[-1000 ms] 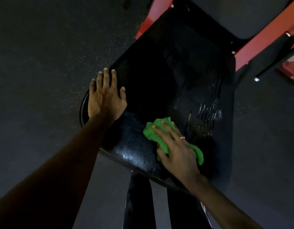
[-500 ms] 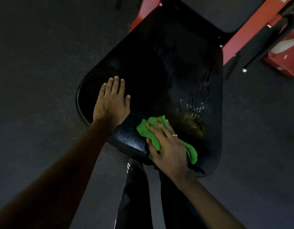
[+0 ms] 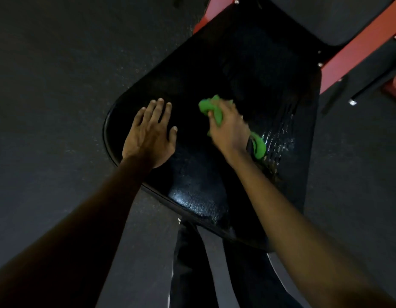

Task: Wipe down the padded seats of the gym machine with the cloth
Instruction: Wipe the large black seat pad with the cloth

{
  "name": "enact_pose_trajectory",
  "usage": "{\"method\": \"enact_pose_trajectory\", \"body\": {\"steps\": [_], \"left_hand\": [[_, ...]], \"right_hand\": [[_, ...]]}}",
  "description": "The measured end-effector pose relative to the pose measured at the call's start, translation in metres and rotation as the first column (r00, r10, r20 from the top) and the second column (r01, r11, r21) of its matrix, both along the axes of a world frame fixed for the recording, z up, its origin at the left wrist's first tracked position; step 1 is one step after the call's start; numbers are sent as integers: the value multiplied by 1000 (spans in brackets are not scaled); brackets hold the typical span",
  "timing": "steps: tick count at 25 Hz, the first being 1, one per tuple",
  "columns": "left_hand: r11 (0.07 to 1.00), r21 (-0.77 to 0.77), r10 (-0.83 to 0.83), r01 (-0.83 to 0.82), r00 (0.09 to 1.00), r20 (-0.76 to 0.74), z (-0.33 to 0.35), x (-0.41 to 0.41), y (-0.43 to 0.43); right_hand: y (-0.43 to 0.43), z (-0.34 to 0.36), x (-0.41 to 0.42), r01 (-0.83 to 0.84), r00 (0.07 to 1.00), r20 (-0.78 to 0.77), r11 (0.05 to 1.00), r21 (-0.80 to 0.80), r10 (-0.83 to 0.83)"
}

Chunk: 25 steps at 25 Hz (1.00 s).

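Two hands on the pad. The right hand (image 3: 228, 130) has its fingers curled round a bunched-up green cloth (image 3: 209, 107), pressing it onto the black padded seat (image 3: 237, 63) about mid-pad. One lump of cloth pokes out past the fingers and a tail sticks out by the wrist. It's a bit blurred, so I can't make out each finger. The left hand (image 3: 148, 134) lies flat, fingers straight and slightly spread, palm down near the seat's rounded left edge, holding nothing. Just right of the cloth, wet streaks (image 3: 277, 138) shine on the vinyl. A red frame (image 3: 357, 52) crosses the far end, with a second dark pad (image 3: 337, 18) beyond. Dark speckled floor (image 3: 59, 63) all round, and the person's dark trousers (image 3: 192, 263) show below the near edge.
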State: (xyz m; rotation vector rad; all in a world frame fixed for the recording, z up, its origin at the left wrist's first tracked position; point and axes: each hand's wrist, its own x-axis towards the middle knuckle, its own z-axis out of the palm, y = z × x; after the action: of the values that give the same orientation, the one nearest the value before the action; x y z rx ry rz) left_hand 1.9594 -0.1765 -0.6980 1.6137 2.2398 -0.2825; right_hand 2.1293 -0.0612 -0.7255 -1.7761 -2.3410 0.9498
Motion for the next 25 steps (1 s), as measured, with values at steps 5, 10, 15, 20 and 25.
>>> {"method": "enact_pose_trajectory", "body": {"steps": [5, 10, 15, 20, 25], "left_hand": [[1000, -20, 6, -6, 1000, 11, 4, 0, 1], [999, -32, 10, -10, 1000, 15, 5, -1, 2], [998, -56, 18, -19, 1000, -15, 5, 1, 3], [997, -44, 57, -56, 998, 12, 13, 10, 6], [992, 107, 55, -72, 987, 152, 14, 96, -19]], "right_hand": [[-123, 71, 79, -405, 906, -142, 914, -19, 399], [-76, 34, 120, -206, 975, -91, 977, -57, 201], [-62, 22, 89, 16, 999, -28, 999, -41, -17], [-123, 63, 152, -296, 950, -121, 954, -46, 289], [-54, 15, 142, -186, 978, -101, 982, -33, 182]]}}
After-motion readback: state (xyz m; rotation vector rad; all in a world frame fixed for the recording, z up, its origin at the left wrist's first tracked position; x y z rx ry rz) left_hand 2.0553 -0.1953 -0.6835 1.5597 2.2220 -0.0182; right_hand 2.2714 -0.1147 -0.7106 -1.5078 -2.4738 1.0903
